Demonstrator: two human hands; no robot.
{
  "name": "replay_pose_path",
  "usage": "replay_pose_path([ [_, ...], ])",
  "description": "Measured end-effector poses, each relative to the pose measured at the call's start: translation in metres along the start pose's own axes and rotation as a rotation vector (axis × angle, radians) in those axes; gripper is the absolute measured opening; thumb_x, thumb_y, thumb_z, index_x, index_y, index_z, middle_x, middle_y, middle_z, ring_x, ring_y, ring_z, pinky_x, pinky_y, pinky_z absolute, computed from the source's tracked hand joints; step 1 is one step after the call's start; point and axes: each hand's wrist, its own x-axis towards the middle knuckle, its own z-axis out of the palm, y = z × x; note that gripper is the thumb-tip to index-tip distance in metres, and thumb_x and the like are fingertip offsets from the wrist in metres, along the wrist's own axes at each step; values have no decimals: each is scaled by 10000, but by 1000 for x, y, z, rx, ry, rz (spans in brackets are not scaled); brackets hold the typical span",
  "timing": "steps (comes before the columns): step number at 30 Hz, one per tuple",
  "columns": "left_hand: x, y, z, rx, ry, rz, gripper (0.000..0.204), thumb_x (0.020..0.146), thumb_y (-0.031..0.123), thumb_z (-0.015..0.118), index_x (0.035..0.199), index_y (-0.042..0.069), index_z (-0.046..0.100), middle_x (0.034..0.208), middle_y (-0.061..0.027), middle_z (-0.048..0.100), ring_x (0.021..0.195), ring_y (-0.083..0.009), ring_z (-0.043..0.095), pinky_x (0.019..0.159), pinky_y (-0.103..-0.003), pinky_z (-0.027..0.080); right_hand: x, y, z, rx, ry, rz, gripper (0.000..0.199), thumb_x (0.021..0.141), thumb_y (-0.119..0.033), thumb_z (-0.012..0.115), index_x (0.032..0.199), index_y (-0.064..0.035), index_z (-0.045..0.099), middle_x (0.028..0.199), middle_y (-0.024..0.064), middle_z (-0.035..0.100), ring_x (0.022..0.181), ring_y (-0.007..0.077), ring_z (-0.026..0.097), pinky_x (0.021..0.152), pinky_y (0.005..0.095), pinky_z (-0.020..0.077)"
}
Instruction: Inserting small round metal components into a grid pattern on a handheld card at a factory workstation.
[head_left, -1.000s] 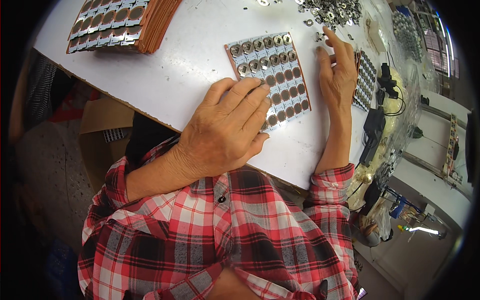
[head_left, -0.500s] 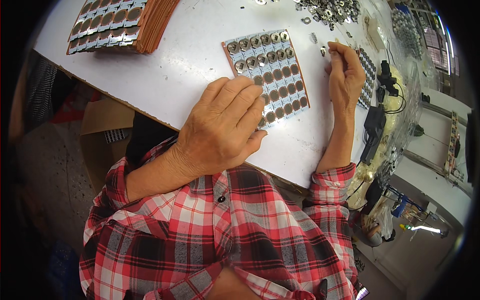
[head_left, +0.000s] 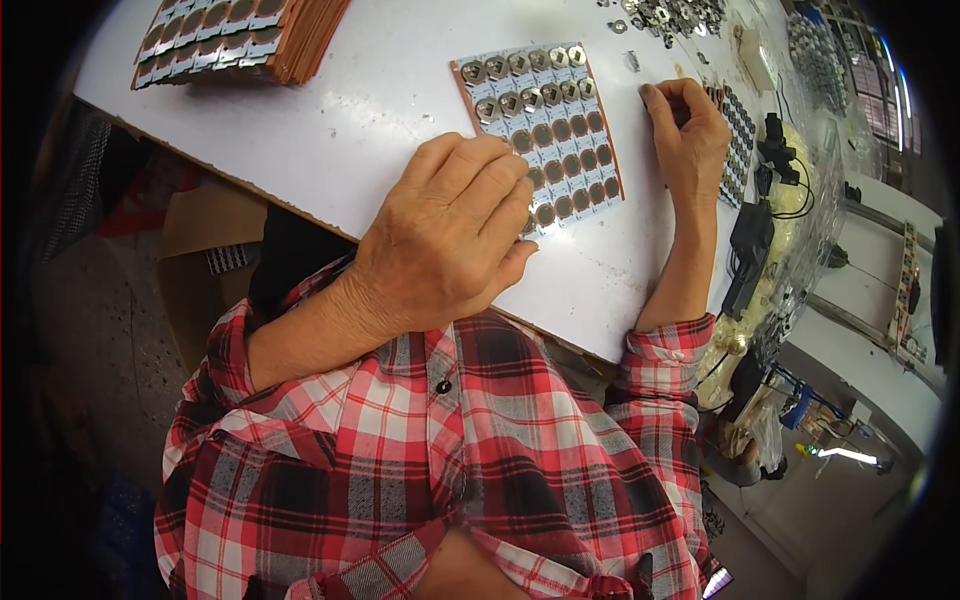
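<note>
- Panel (head_left: 553, 150) with rows of round spots lies flat on the white table (head_left: 390, 80), partly beneath the left hand's (head_left: 445, 225) fingers and left of the right hand's (head_left: 695, 140).
- Left fingers are bent and close together over the panel's near left part; whether they grip anything, I cannot tell.
- Right thumb and forefinger curve around a narrow gap, apart from the panel; I cannot tell whether their tips hold something.
- Beyond the left fingertips, two rows of shiny metal pieces (head_left: 530, 98) sit on the panel.
- Well beyond the right fingertips lies a heap of loose metal parts (head_left: 675, 15).
- Right of the right fingers: another panel (head_left: 742, 140).
</note>
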Motion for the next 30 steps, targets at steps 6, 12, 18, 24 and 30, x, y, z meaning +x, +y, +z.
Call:
replay_pose_path([
  [6,-8,-3,5,-3,41,90,421,630,119,839,990,-57,709,1092,-166,697,1058,-326,663,883,-458,545,-13,-34,-9,-25,-32,60,132,960,-107,711,962,25,714,770,20,691,663,81,603,644,239,488],
  [12,-9,-4,6,10,35,77,430,623,122,843,987,-63,709,1086,-159,703,1054,-322,669,876,-451,547,-20,-59,-15,802,-304,291,101,970,-49,684,1033,30,683,862,58,699,691,103,656,623,247,546],
  [18,-9,-3,6,35,42,93,395,635,125,834,968,-56,721,1074,-157,720,1056,-312,680,891,-441,553,-37,-88,6,971,-388,346,111,979,-39,678,1066,30,678,863,62,692,708,105,660,599,236,558],
  [24,-12,-4,8,24,91,130,395,634,108,820,976,-71,734,1031,-168,730,1061,-321,703,905,-439,590,-51,-104,21,709,-385,144,113,977,-30,705,1080,13,692,883,13,705,734,56,638,605,191,511],
  [30,-11,-3,9,24,107,126,370,626,98,816,946,-67,732,1007,-160,731,1031,-313,708,868,-429,596,-51,-98,19,573,-409,43,135,965,-9,706,1098,14,698,911,11,716,779,36,636,622,177,498],
])
